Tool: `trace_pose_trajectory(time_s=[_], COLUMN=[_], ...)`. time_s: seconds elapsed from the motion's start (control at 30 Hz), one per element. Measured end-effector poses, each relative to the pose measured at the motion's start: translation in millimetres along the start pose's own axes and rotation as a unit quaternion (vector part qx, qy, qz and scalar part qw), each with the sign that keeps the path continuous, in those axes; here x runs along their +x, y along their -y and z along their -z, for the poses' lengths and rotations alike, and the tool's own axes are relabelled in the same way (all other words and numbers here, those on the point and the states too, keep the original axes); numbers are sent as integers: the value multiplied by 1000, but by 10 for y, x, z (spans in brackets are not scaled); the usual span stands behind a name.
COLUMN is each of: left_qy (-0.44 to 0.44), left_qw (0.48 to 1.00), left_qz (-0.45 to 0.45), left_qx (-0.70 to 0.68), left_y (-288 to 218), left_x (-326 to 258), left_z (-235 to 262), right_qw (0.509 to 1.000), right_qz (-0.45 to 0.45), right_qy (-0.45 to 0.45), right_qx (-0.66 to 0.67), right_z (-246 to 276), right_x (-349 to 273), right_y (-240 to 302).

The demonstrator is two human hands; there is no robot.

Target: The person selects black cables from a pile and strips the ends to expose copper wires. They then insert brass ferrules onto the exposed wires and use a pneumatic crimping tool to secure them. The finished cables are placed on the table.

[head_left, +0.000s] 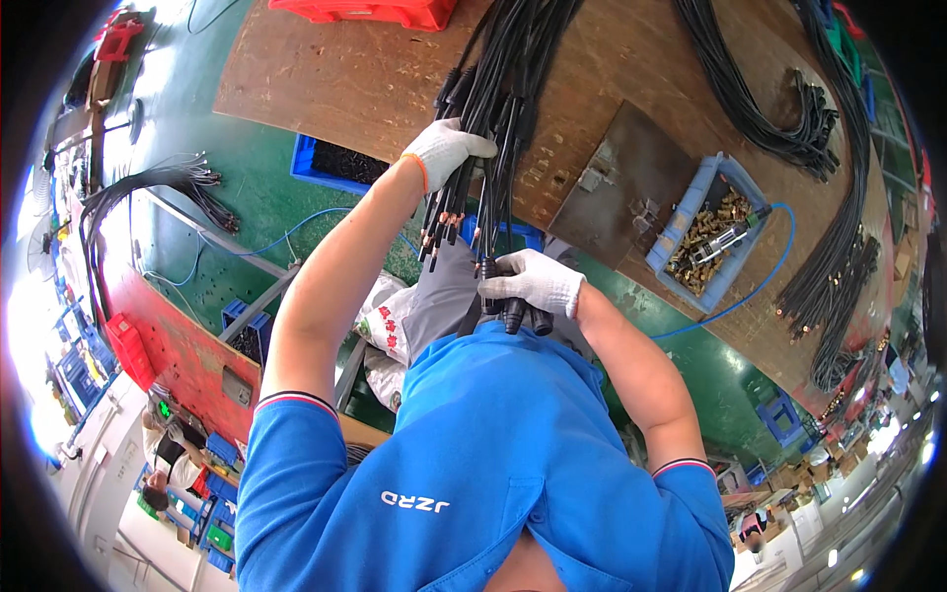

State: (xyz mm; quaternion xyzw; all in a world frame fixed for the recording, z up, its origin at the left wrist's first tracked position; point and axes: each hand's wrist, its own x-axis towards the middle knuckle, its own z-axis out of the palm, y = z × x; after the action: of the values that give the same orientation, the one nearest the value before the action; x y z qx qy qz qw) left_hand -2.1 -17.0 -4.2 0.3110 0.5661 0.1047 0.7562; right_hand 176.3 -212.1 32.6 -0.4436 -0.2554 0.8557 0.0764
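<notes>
A thick bundle of black cables (528, 59) comes down over the near edge of the wooden table toward my body. My left hand (446, 154), in a white knit glove, is closed around part of the bundle, its thumb across the cables. Below it hang cable ends with bare copper tips (446, 225). Closer to my lap my right hand (539, 281), gloved too, is closed over several cables with thick black sleeves (515, 316) at their ends. Its palm side is hidden.
On the table (326, 84) to the right, a blue bin (681, 259) holds brass fittings and a metal air tool with a blue hose (791, 237). A dark metal plate (623, 178) lies beside it. More cable bundles (750, 109) lie further right. A red bin (395, 12) stands at the far edge.
</notes>
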Motion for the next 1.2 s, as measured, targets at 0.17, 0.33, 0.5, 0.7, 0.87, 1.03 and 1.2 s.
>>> trace_pose_trajectory(time_s=[0.17,0.33,0.5,0.7,0.87,1.03,1.2], left_qy=[-29,-17,-17,2,38,79,82], left_qw=[998,999,997,998,998,993,980], left_qz=[8,-2,30,33,52,68,65], left_qx=[58,52,74,57,7,-56,-169], left_y=[8,-18,-147,-388,-457,-387,-282], left_x=[28,4,-86,-252,-268,-239,-233], left_z=[34,73,56,320,527,576,446], right_qw=[994,999,990,974,965,922,898], right_qz=[-97,-44,-17,85,102,188,199], right_qy=[16,-22,-101,-182,-237,-276,-278], right_qx=[38,12,95,-104,45,197,277], right_z=[1,83,217,711,1236,1221,904], right_x=[80,305,486,807,1100,1012,1003], right_y=[185,65,433,1173,1601,1723,1417])
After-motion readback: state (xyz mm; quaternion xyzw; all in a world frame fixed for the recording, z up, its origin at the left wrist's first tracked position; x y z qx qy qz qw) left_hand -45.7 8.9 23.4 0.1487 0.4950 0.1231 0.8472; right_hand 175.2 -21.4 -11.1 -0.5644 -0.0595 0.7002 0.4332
